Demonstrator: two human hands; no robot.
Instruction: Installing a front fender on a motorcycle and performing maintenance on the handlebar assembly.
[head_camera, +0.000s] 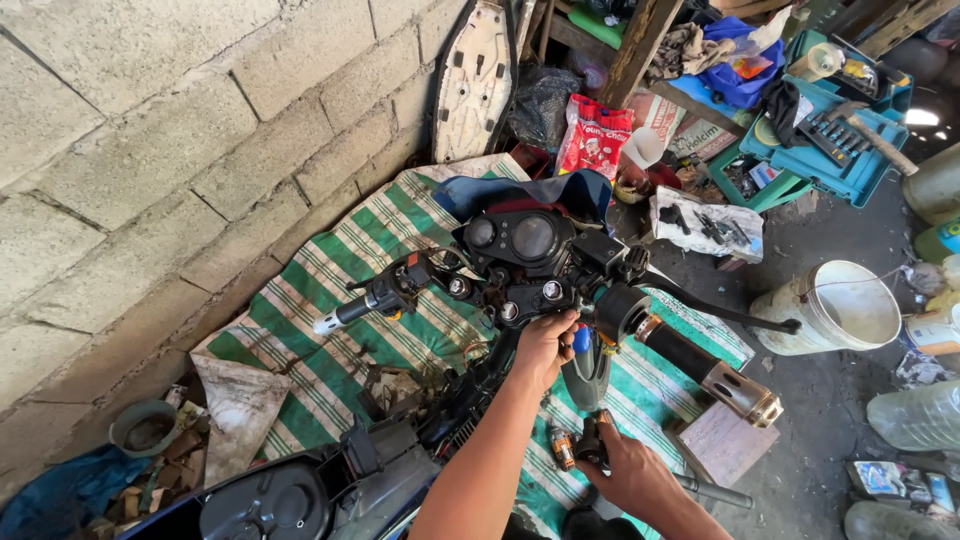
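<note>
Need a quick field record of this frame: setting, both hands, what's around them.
setting: stripped motorcycle on a green striped cloth beside a block wall
left hand: left hand reaching to the handlebar clamp area, a blue-handled tool at its fingers
right hand: right hand gripping a small dark part; what it is I cannot tell
handlebar: right grip with metal end, brake lever above it
nearby: white bucket, teal tool case

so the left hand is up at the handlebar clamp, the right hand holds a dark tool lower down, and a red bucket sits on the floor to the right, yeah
Not quite: the bucket is white, not red, as the head view shows. The rest holds: the left hand is up at the handlebar clamp, and the right hand holds a dark tool lower down.
</note>
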